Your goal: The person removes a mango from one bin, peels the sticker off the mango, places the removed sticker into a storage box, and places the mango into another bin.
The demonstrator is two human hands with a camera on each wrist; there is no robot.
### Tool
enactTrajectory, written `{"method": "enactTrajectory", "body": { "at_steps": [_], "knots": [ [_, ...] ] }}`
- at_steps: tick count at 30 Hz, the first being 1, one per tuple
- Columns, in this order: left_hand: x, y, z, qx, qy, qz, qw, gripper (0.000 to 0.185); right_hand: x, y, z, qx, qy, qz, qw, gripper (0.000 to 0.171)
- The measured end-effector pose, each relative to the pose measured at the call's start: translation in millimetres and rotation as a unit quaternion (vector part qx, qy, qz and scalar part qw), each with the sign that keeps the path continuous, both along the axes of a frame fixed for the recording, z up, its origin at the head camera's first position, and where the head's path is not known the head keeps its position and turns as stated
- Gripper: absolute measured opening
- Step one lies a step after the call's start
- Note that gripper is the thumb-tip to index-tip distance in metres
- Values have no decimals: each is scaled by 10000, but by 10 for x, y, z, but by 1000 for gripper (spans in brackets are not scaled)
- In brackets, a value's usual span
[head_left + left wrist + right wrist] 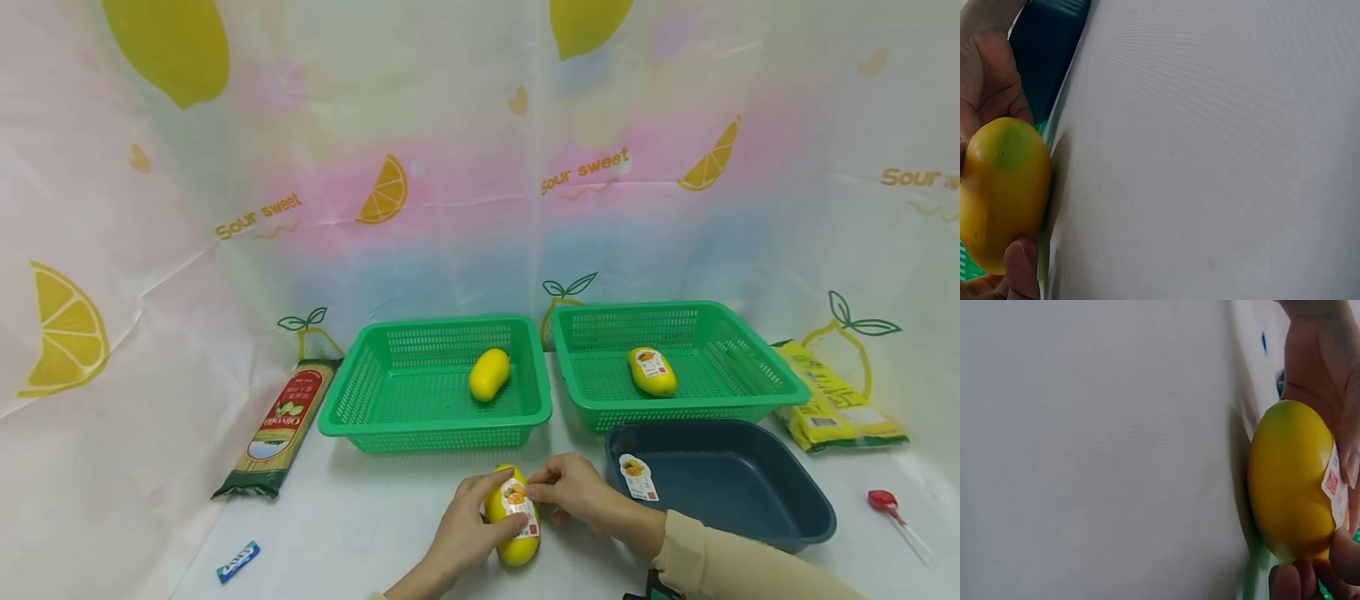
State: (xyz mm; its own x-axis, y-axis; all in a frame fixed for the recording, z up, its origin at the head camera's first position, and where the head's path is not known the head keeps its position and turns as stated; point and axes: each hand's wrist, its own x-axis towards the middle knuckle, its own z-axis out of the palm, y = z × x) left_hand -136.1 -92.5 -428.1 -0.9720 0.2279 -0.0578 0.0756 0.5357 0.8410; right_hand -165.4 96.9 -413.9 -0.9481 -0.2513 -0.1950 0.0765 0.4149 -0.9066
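Note:
In the head view my left hand (474,523) grips a yellow mango (517,552) on the white table, its thumb lying over the mango's label sticker (516,497). From the other side my right hand (573,490) has curled fingers at the sticker's edge, with the thumb tip on it. The right wrist view shows the white sticker (1335,484) on the mango's side and the right thumb (1344,550) at its end. A greenish tip of the mango (1007,187) appears in the left wrist view. The right fingertips are partly hidden.
Behind the hands, a left green basket (435,433) holds a plain mango (490,375); a right green basket (675,408) holds a stickered mango (653,372). A dark blue basin (720,475) has a sticker on its wall. Around lie noodles (281,425), a yellow packet (836,400), a lollipop (883,502) and a small blue packet (237,562).

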Motion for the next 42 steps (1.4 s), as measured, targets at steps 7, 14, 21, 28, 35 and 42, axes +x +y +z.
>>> {"method": "enactTrajectory", "body": {
  "at_steps": [7,14,21,28,35,42],
  "knots": [
    [-7,1,-27,50,-9,68,10000,61,19,-4,-5,-20,250,198,9995,14],
    [-4,2,-32,63,6,13,10000,61,25,17,-28,88,292,146,9994,14],
    [4,-6,-18,14,31,27,10000,61,46,-2,23,146,204,14,9997,13],
    [5,6,-11,-12,44,78,10000,60,49,7,57,-120,-303,-31,9995,19],
    [13,19,-20,-67,78,150,9998,61,58,13,56,-225,-549,-24,9982,21],
    [22,23,-17,-82,186,107,9997,61,78,2,63,-396,-615,-29,9973,25]
  ]
}}
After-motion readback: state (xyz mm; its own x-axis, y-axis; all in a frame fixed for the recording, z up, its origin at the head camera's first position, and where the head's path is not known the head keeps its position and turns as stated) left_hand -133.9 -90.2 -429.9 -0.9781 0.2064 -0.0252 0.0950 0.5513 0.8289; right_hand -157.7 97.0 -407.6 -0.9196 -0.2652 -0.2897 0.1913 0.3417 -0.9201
